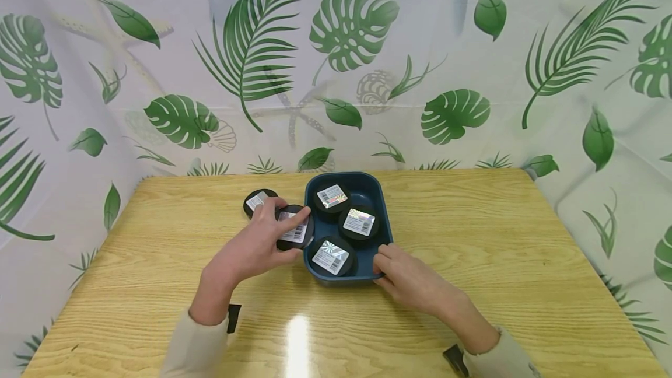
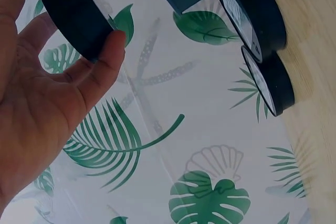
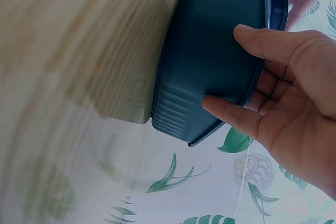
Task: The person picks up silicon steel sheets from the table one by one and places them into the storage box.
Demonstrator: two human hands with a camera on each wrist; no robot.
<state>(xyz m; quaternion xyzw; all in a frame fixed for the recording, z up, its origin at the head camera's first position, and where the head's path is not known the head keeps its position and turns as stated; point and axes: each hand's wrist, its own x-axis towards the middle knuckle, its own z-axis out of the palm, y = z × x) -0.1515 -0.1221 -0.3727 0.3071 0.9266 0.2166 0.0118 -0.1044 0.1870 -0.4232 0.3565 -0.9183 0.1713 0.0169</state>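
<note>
My left hand (image 1: 254,247) pinches a round black container (image 1: 294,227) with a white label, holding it raised and tilted at the left rim of a dark blue bin (image 1: 389,214). In the left wrist view, its thumb and fingers grip the edge of this container (image 2: 73,17). Inside the bin lie three similar labelled containers. At the bin's front right corner, my right hand (image 1: 412,279) grips the rim; in the right wrist view, some fingers curl over the rim while others press the outer wall.
Behind the left hand, another black container (image 1: 252,206) lies on the wooden table (image 1: 472,232). Two containers (image 2: 272,85) stand on the table in the left wrist view. A leaf-patterned cloth (image 1: 367,127) hangs behind the table.
</note>
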